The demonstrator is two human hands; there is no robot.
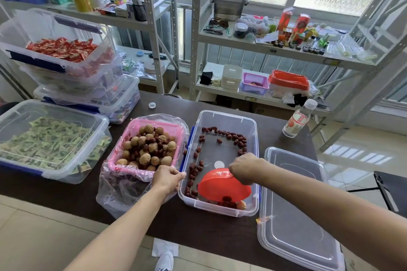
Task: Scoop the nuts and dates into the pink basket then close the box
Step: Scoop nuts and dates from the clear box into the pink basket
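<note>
A clear plastic box point(250, 121) sits mid-table with red dates point(231, 135) scattered along its walls. My right hand point(245, 168) grips a red bowl-shaped scoop point(222, 186) tipped down at the box's near end, over a few dates and a nut point(241, 204). My left hand point(168, 179) grips the box's near left rim. Left of the box stands the pink basket point(178, 136), lined with a clear bag and heaped with walnuts point(145, 158) and dates. The box's clear lid point(295, 202) lies flat to the right.
A bin of green packets point(50, 141) stands at the left, with stacked bins of red packets point(63, 50) behind it. A water bottle point(298, 120) is at the table's back right, a bottle cap point(152, 105) at the back. Metal shelves point(264, 48) stand behind the table.
</note>
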